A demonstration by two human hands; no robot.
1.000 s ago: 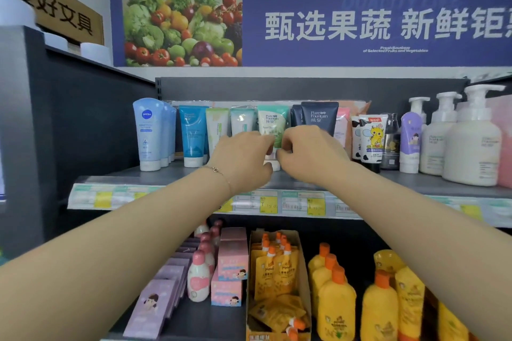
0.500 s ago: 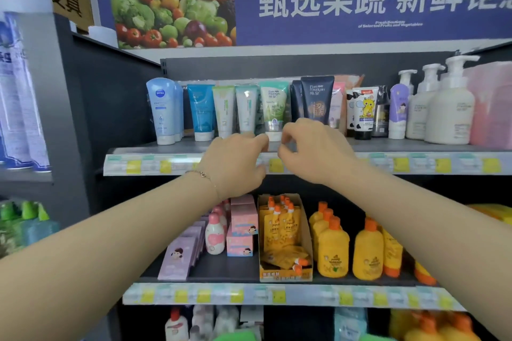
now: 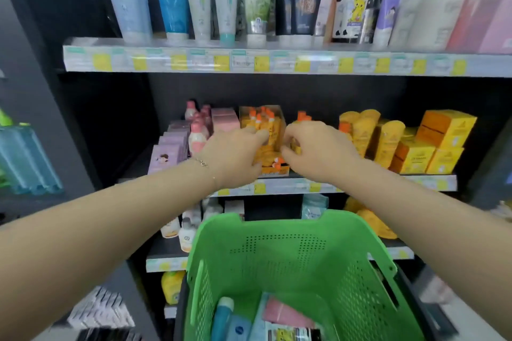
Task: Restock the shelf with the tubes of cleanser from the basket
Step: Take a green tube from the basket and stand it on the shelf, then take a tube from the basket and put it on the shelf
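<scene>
Head view: A person stands at a store shelving unit, both bare arms stretched forward above a green basket [image 3: 335,220].
Left hand [image 3: 235,156]: In mid-air in front of the middle shelf [image 3: 426,183]. Its fingers [image 3: 259,135] are loosely curled and a little apart, with nothing in them. A thin bracelet sits at the wrist.
Right hand [image 3: 318,151]: Level with the left hand and just beside it, not touching. Its fingers [image 3: 291,144] are loosely curled, thumb near forefinger, with nothing visible between them.
Top shelf [image 3: 277,62]: A row of cleanser tubes [image 3: 171,0] stands cap-down along the front edge. The green-and-white tube [image 3: 256,0] is upright among them, with pale tubes to its left and dark ones to its right.
Basket: Near the person, below the hands. More tubes lie overlapping at its bottom, among them a teal tube [image 3: 223,315] and a pink tube [image 3: 285,313].
Change: A second ago both hands were up at the base of the green-and-white tube. Half a second ago they had let go and drawn back from the shelf edge. Now they have dropped to the height of the middle shelf, and the view has tipped down to take in the basket.
Meaning for the task: That tube appears to be placed. Both hands are free and seem bound for the basket. The restock looks partly done, with several tubes still waiting.
Next move: Likely a reach down into the basket, which calls for lifting one tube cleanly from the overlapping pile.
</scene>
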